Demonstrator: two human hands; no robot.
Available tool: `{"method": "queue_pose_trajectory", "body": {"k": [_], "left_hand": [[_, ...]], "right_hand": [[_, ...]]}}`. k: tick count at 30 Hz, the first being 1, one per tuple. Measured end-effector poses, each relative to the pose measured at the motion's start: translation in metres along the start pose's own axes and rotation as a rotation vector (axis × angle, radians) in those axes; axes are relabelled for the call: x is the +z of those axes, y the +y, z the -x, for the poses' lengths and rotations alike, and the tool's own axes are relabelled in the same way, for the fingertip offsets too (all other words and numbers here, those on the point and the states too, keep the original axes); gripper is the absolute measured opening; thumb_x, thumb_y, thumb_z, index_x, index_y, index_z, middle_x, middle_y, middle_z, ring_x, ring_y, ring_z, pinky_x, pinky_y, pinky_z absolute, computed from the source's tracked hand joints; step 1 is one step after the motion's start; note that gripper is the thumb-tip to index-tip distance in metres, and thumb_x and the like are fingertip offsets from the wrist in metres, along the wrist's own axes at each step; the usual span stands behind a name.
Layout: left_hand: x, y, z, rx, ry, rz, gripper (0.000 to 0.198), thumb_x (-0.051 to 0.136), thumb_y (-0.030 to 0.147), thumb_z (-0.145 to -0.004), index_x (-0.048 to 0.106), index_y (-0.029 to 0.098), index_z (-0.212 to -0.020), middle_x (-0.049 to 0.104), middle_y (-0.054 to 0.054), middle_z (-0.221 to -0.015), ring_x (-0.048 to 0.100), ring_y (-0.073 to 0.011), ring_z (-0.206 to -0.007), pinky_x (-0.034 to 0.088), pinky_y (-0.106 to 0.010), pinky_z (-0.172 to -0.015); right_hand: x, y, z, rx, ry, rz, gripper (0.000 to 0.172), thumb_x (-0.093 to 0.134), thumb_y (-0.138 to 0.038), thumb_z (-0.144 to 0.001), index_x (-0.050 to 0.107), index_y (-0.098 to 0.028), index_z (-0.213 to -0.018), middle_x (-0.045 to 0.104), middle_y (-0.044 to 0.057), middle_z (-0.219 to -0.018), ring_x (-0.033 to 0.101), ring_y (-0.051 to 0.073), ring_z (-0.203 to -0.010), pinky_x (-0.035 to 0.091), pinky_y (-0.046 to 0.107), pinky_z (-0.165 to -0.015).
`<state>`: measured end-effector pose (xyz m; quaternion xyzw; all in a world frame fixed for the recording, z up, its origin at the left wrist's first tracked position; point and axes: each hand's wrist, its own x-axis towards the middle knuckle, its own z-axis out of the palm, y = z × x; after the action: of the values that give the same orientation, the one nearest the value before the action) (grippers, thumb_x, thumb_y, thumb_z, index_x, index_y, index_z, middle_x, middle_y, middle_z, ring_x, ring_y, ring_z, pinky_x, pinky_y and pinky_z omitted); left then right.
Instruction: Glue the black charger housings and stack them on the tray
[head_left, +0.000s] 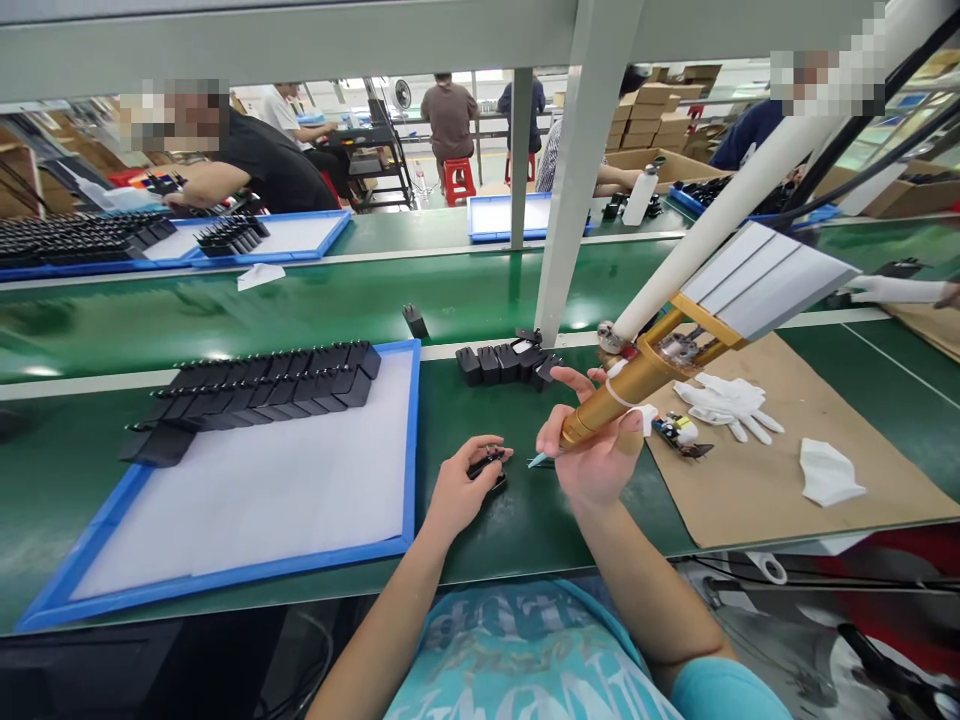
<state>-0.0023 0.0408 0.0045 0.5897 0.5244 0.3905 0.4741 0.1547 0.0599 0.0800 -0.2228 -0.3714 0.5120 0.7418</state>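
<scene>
The right hand grips a gold tool, its pale-blue tip near the left hand, which pinches a small black device at the green tabletop, beside a blue-rimmed tray.

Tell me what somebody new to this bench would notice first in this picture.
Probably the gold-coloured tool in the right hand, slanting up to the right, its pale blue tip pointing toward the left hand, which holds a small black piece. Next, the blue-edged tray on the left, with rows of black blocks along its far side.
</scene>
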Motion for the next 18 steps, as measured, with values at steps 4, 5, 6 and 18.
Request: {"method": "queue_pose_trajectory", "body": {"k": [4,5,6,18], "left_hand": [[0.002,0.000,0.004,0.130,0.183,-0.262,0.017,0.052,0.017,-0.080,0.060,0.021,-0.094,0.070,-0.002,-0.088,0.066,-0.0166,-0.082,0.051,-0.031,-0.081],[0.001,0.001,0.006,0.167,0.179,-0.347,0.018,0.051,0.016,-0.079,0.061,0.021,-0.092,0.069,-0.002,-0.088,0.064,-0.0170,-0.082,0.051,-0.031,-0.080],[-0.001,0.003,0.008,0.207,0.160,-0.435,0.021,0.049,0.014,-0.079,0.062,0.021,-0.093,0.069,-0.003,-0.090,0.063,-0.0179,-0.084,0.050,-0.032,-0.080],[0.001,-0.005,0.026,0.418,0.156,-0.683,0.032,0.049,0.024,-0.094,0.056,0.022,-0.125,0.070,-0.006,-0.113,0.065,-0.0199,-0.100,0.050,-0.034,-0.089]], "right_hand": [[-0.003,0.000,0.000,0.005,-0.020,-0.023,0.041,0.042,-0.063,-0.085,0.049,-0.028,-0.106,0.066,0.004,-0.111,0.056,0.008,-0.039,0.047,0.027,-0.036],[-0.004,0.000,0.001,0.009,-0.023,-0.029,0.042,0.042,-0.063,-0.085,0.049,-0.028,-0.107,0.066,0.004,-0.111,0.056,0.008,-0.039,0.047,0.027,-0.037],[-0.004,0.000,0.001,0.014,-0.026,-0.034,0.042,0.042,-0.063,-0.085,0.048,-0.028,-0.107,0.066,0.004,-0.111,0.056,0.008,-0.039,0.047,0.028,-0.037],[-0.008,0.001,0.002,0.022,-0.054,-0.095,0.038,0.044,-0.059,-0.087,0.048,-0.027,-0.107,0.065,0.005,-0.111,0.056,0.008,-0.042,0.048,0.027,-0.038]]}}
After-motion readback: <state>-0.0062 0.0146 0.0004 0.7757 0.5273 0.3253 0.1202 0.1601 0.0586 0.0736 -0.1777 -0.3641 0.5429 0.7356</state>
